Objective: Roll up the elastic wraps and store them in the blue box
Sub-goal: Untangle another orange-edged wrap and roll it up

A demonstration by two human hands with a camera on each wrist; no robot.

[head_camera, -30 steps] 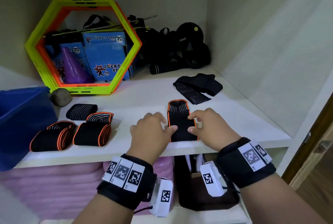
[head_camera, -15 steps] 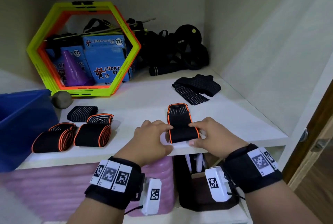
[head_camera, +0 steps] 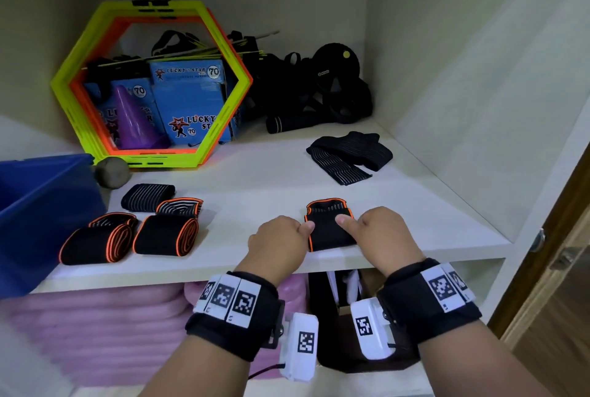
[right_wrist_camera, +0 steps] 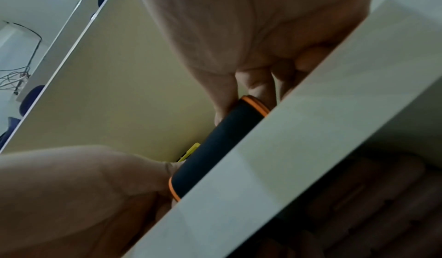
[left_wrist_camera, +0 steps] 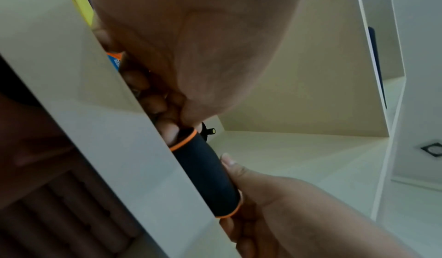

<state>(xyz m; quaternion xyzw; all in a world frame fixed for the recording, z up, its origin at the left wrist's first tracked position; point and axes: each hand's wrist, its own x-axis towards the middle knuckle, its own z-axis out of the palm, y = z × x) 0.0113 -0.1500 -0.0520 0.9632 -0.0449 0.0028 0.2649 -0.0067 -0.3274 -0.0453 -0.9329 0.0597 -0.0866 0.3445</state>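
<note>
both hands have moved in on the black wrap with orange edging [head_camera: 329, 230] at the front lip of the shelf [head_camera: 271, 179], low and right of centre in the head view. a second ago it lay as a longer flat strip with fingertips just resting on its near end; now that near end has been turned over into a fat roll and the flat tail beyond it, towards the back of the shelf, is much shorter. the left hand [head_camera: 277, 238] has its fingers curled, thumb pinching the roll's left orange rim, and the right hand [head_camera: 381, 235] is curled round the right end with the thumb laid across the top. the left wrist view shows the roll [left_wrist_camera: 205, 175] as a tight dark cylinder against the shelf edge, held from both ends; the right wrist view shows the same roll [right_wrist_camera: 215, 144].

so the rolling is well under way, and by my guess only a turn or two of tail is left before this one can go in.

the blue box [head_camera: 35, 214] sits at the far left edge of the frame. between it and the hands lie four finished rolls: two orange-edged rolls [head_camera: 127, 238] at the front, a striped black roll [head_camera: 147, 195] and another orange-trimmed roll [head_camera: 178, 206] behind. none is in the box yet, as far as i can see. a loose black striped wrap [head_camera: 349, 155] lies unrolled in the upper right of the shelf.
</note>
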